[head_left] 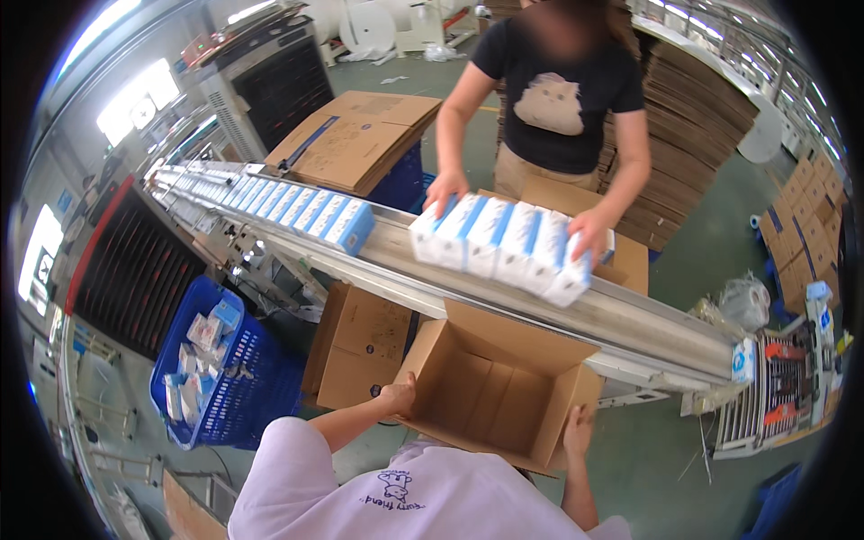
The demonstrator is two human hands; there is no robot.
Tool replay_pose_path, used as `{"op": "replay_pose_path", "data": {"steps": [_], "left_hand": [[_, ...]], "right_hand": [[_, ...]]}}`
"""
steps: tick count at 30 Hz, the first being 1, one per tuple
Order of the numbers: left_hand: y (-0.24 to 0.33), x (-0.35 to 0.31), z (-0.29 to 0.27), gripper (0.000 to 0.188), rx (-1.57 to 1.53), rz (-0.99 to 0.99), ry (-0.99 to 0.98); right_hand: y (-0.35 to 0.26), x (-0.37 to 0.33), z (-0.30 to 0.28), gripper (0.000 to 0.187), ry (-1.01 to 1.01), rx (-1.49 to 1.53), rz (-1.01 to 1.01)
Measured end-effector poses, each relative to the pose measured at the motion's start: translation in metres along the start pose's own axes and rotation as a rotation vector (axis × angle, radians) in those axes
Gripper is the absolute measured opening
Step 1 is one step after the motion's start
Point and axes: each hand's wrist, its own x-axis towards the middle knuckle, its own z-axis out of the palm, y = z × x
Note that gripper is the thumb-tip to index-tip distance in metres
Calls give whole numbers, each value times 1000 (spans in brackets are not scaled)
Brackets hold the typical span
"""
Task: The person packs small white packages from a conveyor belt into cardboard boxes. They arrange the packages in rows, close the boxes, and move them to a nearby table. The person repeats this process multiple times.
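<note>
An open cardboard box [490,391] is between my hands, its top facing up and no contents showing inside. My left hand [396,397] grips its left side, fingers closed on the cardboard. On the opposite side my right hand [578,434] holds the right flap, the fingers partly seen. Just beyond the box runs a conveyor [630,324]. Across it a co-worker in a black T-shirt squeezes a row of white and blue packs [499,243] between two hands, above the belt.
More packs [297,211] line the belt at the left. A blue basket [236,387] of loose packs stands left of me, beside folded cartons [364,346]. Flat cardboard [693,126] is stacked behind the co-worker. One pack [743,360] sits at the belt's right end.
</note>
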Motion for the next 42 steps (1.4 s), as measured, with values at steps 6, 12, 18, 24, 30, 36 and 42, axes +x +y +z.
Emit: {"op": "replay_pose_path", "data": {"steps": [6,12,18,24,30,36,42], "left_hand": [[-16,14,25,82,-593,279,-58],[-3,0,-29,65,-305,81,-211],[9,44,-14,40,-24,-86,176],[2,38,-12,36,-140,-144,174],[2,38,-10,38,-146,-153,187],[12,22,0,62,-30,-146,383],[-1,31,13,66,33,-87,464]], "right_hand": [[-13,-7,5,49,-167,-66,12],[-11,-2,6,42,-207,-19,-43],[2,2,26,42,-134,-97,-56],[-25,-11,29,55,-65,-251,37],[-20,-11,29,59,-69,-288,48],[-43,-18,18,52,-58,-219,110],[-45,-14,20,50,-57,-230,104]]}}
